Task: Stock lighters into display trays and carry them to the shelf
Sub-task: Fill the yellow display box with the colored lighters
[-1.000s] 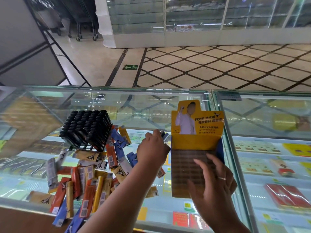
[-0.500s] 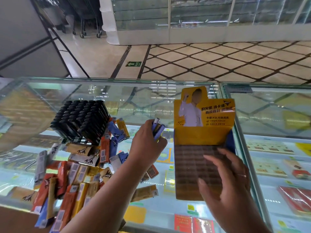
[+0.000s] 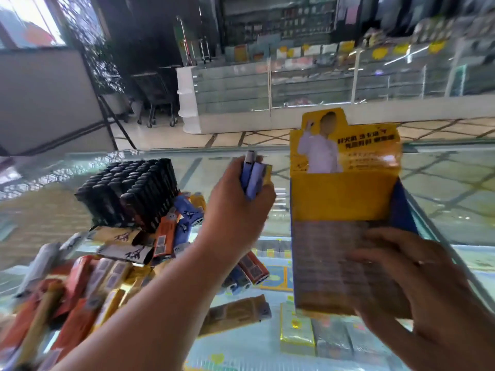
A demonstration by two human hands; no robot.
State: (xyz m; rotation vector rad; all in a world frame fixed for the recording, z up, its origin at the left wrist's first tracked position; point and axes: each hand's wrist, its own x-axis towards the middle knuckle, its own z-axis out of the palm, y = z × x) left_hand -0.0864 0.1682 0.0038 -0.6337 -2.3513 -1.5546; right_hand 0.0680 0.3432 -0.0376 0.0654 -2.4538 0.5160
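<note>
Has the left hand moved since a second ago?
Yes. Holding blue lighters, the left hand has risen off the counter pile; it was level with the base of the black lighter block, now nearer its top.

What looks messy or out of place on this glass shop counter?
The loose orange, yellow and blue lighters lie in a jumbled heap on the glass counter, pointing every way and overlapping, beside a neat upright block of black lighters. Nothing looks broken, though the picture is blurred.
</note>
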